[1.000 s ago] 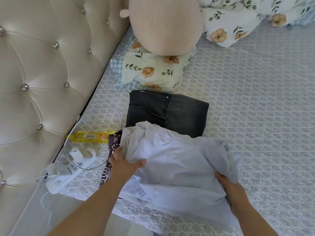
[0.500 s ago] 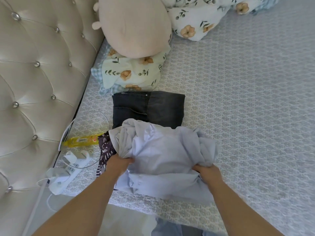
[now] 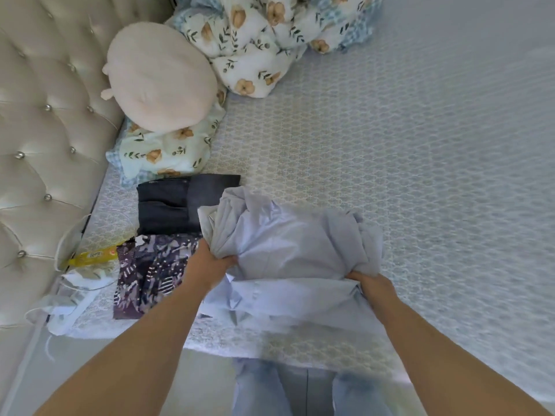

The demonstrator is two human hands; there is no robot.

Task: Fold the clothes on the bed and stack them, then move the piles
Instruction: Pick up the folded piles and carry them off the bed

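Observation:
A bundle of pale blue-white clothes is held just above the bed near its front edge. My left hand grips its left side, and my right hand grips its right side from below. Folded dark grey jeans lie on the bed to the left, partly behind the bundle. In front of the jeans lies a folded purple patterned garment, flat on the bed.
A round beige plush cushion rests on a floral pillow by the tufted headboard. A crumpled floral quilt lies at the back. A yellow packet and a white power strip with cables sit at the bed's left edge.
Both hands have lifted the pale bundle and carried it to the right. The purple patterned garment, hidden under it before, now lies uncovered. The camera has tilted back.

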